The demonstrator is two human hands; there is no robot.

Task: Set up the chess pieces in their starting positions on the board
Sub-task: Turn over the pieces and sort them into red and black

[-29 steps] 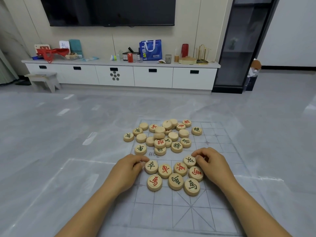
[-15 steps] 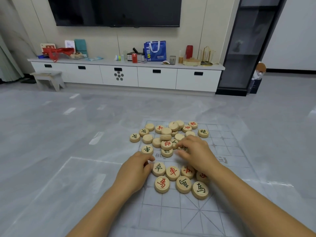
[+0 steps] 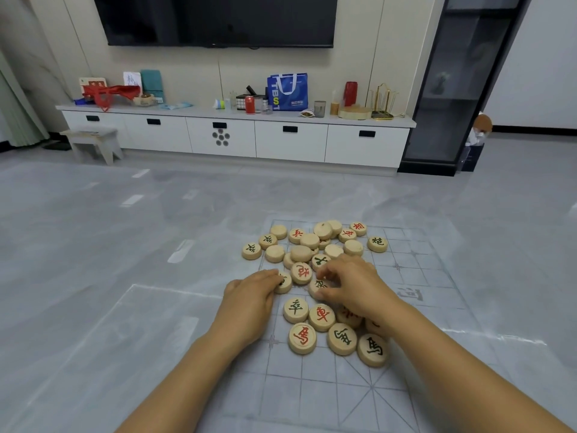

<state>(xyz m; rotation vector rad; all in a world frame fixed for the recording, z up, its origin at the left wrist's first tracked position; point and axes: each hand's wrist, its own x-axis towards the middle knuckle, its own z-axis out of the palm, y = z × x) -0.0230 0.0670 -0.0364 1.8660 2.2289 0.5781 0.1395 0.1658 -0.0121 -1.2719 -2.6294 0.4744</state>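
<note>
Soft even indoor light, glare streaks on the floor (image 3: 131, 200), wide-angle edge bending

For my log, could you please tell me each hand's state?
Left hand: touches a half-hidden piece; grip cannot be told.
Right hand: pinches a black-lettered piece.

The board (image 3: 421, 270) lies on the floor (image 3: 93, 245). On its far end sits a heap of pieces (image 3: 309, 242) with some stacked and one past the left edge. Nearer lies a cluster (image 3: 321, 320) in two rows. Between them are the left hand (image 3: 249, 303) at the board's left edge and the right hand (image 3: 354, 287) on a piece (image 3: 317, 289). Far behind stands a cabinet (image 3: 237, 139) — a stool (image 3: 93, 142) before its left end.
</note>
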